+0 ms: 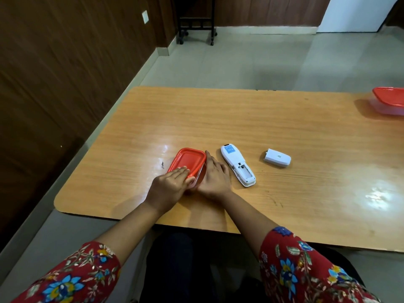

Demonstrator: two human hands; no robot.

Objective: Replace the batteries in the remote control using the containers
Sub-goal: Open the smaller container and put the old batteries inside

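A small clear container with a red lid (188, 159) sits on the wooden table (240, 119) in front of me. My left hand (169, 185) lies flat on the near end of the lid with its thumb at the near corner. My right hand (215, 177) grips the container's right side. The white remote control (237, 164) lies face down just right of my right hand, its battery compartment open and empty. Its white battery cover (277, 158) lies apart, further right. A second red-lidded container (390, 101) stands at the table's far right edge.
A small dark speck (162, 164) lies on the table left of the near container. A brown panelled wall runs along the left. A black wheeled stand (195, 22) is on the floor beyond the table.
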